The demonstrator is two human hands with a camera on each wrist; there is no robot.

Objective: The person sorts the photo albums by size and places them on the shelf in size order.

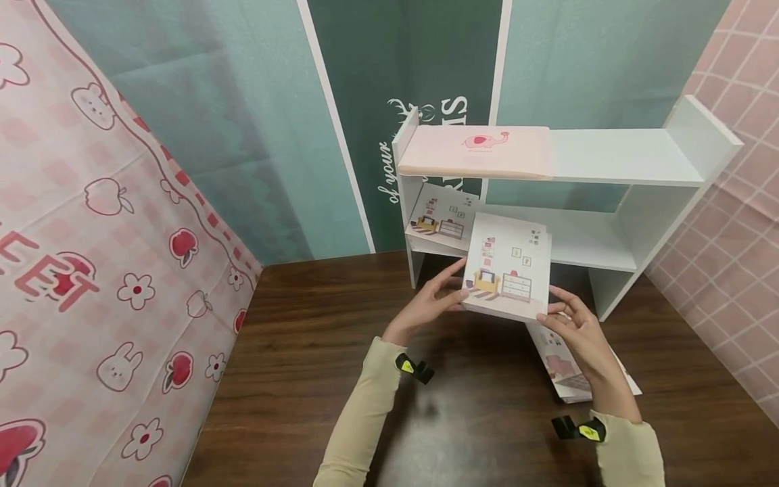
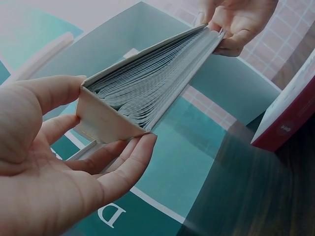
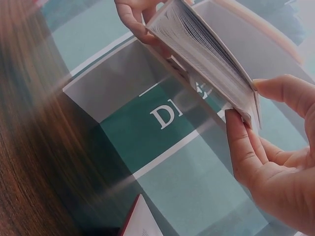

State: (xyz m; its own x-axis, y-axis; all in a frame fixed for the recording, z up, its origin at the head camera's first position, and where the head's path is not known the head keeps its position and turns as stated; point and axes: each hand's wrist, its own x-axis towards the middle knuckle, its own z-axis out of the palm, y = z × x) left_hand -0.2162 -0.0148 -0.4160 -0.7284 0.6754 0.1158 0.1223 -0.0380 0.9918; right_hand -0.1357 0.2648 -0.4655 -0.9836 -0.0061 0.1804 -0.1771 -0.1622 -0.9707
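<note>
Both hands hold a thick white photo album (image 1: 508, 264) in front of the shelf, its cover drawn with a yellow armchair and a dresser. My left hand (image 1: 433, 297) grips the album's left side; in the left wrist view, thumb and fingers pinch the pale spine (image 2: 106, 118). On the opposite side, my right hand (image 1: 578, 328) pinches the lower right corner between thumb and fingers. Bunched grey pages (image 3: 197, 56) show between the covers in the right wrist view. A similar album (image 1: 444, 218) lies on the middle shelf, partly hidden behind the held one.
A white two-tier shelf (image 1: 627, 155) stands at the back of the brown wooden table (image 1: 304, 379). On its top board lies a flat pink item (image 1: 487, 150) with an elephant drawing. Another white-covered album (image 1: 566, 368) rests on the table, partly under the right forearm.
</note>
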